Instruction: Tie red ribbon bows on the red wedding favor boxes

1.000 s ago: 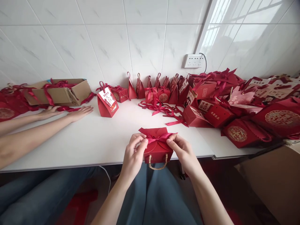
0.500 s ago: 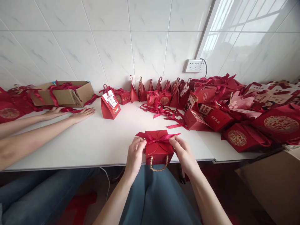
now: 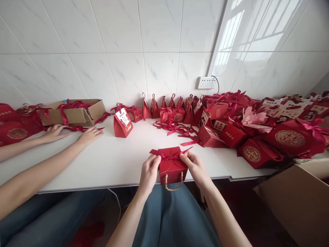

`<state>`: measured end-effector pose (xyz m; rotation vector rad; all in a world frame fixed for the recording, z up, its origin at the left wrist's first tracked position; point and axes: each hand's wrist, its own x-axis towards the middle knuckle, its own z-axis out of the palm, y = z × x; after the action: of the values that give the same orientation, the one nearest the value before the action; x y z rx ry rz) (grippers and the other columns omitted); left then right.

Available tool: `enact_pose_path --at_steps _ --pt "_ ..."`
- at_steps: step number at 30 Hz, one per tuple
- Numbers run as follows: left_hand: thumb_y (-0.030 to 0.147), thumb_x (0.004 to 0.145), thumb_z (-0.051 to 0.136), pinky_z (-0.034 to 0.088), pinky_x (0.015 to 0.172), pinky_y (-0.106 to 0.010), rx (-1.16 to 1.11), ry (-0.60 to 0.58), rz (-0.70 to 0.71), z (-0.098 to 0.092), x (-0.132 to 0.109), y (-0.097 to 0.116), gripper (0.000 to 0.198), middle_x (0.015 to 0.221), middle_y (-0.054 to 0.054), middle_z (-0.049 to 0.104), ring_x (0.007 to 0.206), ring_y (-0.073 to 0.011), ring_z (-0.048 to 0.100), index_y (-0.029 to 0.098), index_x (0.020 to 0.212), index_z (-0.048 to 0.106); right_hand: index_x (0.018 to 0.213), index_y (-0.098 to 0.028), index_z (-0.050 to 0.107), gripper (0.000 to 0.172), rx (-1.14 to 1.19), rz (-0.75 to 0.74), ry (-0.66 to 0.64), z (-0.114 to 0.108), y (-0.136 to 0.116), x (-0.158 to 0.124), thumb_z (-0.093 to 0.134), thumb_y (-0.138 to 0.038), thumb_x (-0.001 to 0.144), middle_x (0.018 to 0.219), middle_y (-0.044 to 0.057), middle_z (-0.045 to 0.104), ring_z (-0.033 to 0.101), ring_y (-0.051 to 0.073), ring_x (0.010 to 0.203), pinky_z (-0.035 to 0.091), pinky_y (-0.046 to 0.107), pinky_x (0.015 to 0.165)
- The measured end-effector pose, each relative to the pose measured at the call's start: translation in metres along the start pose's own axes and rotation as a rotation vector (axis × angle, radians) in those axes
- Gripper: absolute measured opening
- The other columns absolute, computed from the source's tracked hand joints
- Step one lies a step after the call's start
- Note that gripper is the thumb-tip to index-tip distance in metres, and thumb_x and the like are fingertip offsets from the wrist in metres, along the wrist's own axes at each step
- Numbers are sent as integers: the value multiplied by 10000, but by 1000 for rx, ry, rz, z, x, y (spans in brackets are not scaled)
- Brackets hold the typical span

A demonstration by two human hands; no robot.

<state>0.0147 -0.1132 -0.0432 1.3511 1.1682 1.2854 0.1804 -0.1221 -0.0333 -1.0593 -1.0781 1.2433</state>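
A small red gift box (image 3: 172, 174) with a twisted gold cord handle (image 3: 174, 188) sits at the table's front edge, in front of me. Across its folded top lies a dark red ribbon (image 3: 170, 157), knotted at the middle. My left hand (image 3: 150, 171) pinches the ribbon at the left side of the box, thumb against fingers. On the other side, my right hand (image 3: 195, 167) pinches the ribbon's right part, close to the top corner. Both ribbon tips stick out past my fingers.
Another person's hands (image 3: 88, 137) rest at the left by a ribbon. Behind them stands a cardboard box (image 3: 74, 117) of ribbons. A tagged red box (image 3: 123, 124) stands mid-table. Red boxes (image 3: 233, 133) pile up at the right, above a large carton (image 3: 295, 195).
My view has tilted up and shifted slightly. Both hands still pinch the ribbon, the right one a little closer to the knot. The other person's hands have barely moved.
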Motion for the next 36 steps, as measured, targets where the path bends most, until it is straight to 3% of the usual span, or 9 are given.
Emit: enact_pose_path --at_steps 5,12,17,20,23,26,29,32,36 --pt "431 833 476 302 567 -228 17 38 71 3 0 -2 366 622 39 305 594 -112 311 201 605 305 609 -185 426 453 149 21 -19 -1 8 3 703 -537 679 589 -45 452 374 91 558 304 227 544" --pt "402 834 453 344 574 -230 -37 70 49 8 -1 -4 313 643 29 373 601 -120 376 201 607 378 603 -191 424 444 249 56 -33 -1 9 5 733 -505 655 572 -48 439 371 90 532 323 229 535" --pt "392 799 502 324 544 -231 -93 60 -10 4 2 -8 329 588 44 354 559 -107 364 196 572 367 616 -192 431 436 116 19 6 -2 9 2 694 -531 696 584 -39 446 375 95 536 325 233 521" --pt "417 787 504 312 499 -224 -157 -19 -94 -3 7 -5 330 562 51 384 519 -97 376 193 581 375 650 -188 478 409 79 25 -6 -5 7 0 647 -550 738 606 -40 436 386 95 551 355 235 534" --pt "477 796 490 368 517 -225 -151 -76 -132 -12 15 -2 311 660 20 529 574 -116 483 182 698 489 667 -186 511 419 98 56 16 -11 6 4 626 -582 738 631 -40 436 408 96 572 402 249 579" --pt "479 779 543 434 670 -256 -52 -107 -73 -20 28 1 322 815 -33 633 750 -156 566 164 835 585 695 -178 565 405 -11 32 58 -18 4 14 660 -572 709 668 -17 514 472 120 639 427 282 665" --pt "447 791 564 413 837 -280 -48 -203 -16 -24 40 7 323 931 -67 663 928 -188 572 156 914 630 691 -179 578 393 -112 -55 20 -23 -4 25 656 -563 715 720 10 579 520 149 714 421 297 720" --pt "418 809 568 419 804 -273 -81 -344 -4 -24 50 16 282 852 -57 652 843 -168 578 144 827 636 624 -185 532 417 -169 -130 -19 -22 -15 35 681 -570 682 693 5 561 496 143 686 397 282 676" --pt "398 784 606 405 666 -238 -85 -468 -56 -18 63 26 270 675 6 575 641 -113 520 151 679 579 559 -186 481 468 -242 -107 -66 -14 -24 47 730 -579 598 566 -42 448 384 102 555 309 255 551"
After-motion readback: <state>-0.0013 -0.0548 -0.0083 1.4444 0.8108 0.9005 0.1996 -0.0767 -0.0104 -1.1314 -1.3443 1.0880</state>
